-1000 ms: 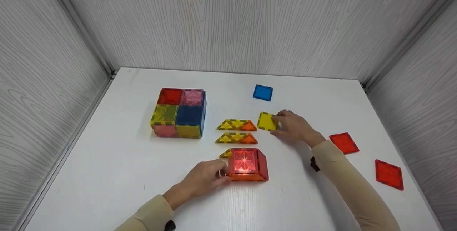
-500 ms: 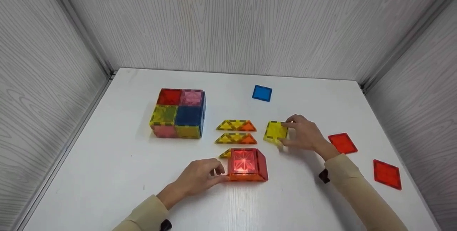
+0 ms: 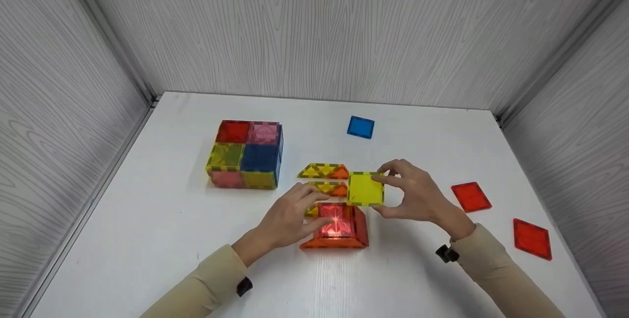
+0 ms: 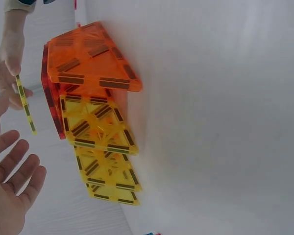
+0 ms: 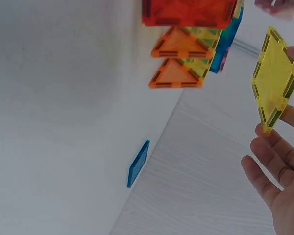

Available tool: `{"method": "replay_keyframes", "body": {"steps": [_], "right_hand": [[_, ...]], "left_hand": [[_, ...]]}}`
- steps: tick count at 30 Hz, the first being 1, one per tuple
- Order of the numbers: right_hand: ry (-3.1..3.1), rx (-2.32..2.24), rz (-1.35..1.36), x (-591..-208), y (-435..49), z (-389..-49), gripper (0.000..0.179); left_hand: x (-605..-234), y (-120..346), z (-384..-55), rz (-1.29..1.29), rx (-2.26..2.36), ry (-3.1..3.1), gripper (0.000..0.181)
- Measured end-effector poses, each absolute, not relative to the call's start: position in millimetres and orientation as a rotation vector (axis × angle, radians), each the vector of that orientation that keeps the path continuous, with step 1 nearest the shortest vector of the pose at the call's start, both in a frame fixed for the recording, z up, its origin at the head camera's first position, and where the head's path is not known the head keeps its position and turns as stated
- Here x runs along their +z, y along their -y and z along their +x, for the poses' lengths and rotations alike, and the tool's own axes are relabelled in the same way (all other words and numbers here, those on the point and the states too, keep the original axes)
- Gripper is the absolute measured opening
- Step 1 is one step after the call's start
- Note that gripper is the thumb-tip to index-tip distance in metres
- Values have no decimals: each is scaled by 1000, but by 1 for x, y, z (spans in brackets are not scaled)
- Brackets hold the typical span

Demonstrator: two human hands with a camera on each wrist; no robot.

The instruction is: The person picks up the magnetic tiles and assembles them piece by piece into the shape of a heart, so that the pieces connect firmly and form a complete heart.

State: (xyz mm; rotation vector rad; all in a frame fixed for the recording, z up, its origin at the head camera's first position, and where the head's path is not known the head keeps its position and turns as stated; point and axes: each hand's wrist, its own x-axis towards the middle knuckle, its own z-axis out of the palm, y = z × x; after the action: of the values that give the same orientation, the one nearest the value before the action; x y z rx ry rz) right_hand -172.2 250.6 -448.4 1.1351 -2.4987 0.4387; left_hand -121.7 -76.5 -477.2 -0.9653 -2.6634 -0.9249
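My right hand (image 3: 415,195) pinches a yellow square magnetic tile (image 3: 366,189) between thumb and fingers. The tile is raised off the table, at the back right of a red and orange block of tiles (image 3: 336,222). Over the block's left side is my left hand (image 3: 290,217), its fingers spread and holding nothing. In the left wrist view, the block's orange trapezoid end (image 4: 88,56) stands upright, with a row of yellow triangle-patterned strips (image 4: 100,125) behind it. Two yellow and orange strips (image 3: 323,171) stand behind the block in the head view, partly hidden by the left fingers and the tile.
A multicoloured box of tiles (image 3: 245,156) stands at the left. One blue square tile (image 3: 361,127) lies toward the back. Two red square tiles (image 3: 471,196) lie on the right of the white table (image 3: 123,239). Grey wood-grain panels (image 3: 314,33) enclose the table's back and sides.
My right hand has lifted the yellow tile off the table and brought it left, close to the red block. My left hand has left the block's lower left corner and moved up over it.
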Motion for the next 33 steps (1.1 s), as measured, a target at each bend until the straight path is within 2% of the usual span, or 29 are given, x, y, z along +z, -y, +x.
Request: {"method": "replay_keyframes", "body": {"steps": [11,18,25,33], "right_hand": [[2317,486,1340,-450,-225,-160,54],[2315,509,1393,-452,-216,-157,54],[2469,624,1333,-467,-217,-153,77],[2763,689,1256,-486,-224,-148,85]], "left_hand": [[-465,46,-142,-1096,-984,2731,78],[-459,49,-145,-1171,-956,2798,80],[-470,78,-138,-1032,-1037,2841,81],[-485,111,-128,-931,-1147,2908,79]]}}
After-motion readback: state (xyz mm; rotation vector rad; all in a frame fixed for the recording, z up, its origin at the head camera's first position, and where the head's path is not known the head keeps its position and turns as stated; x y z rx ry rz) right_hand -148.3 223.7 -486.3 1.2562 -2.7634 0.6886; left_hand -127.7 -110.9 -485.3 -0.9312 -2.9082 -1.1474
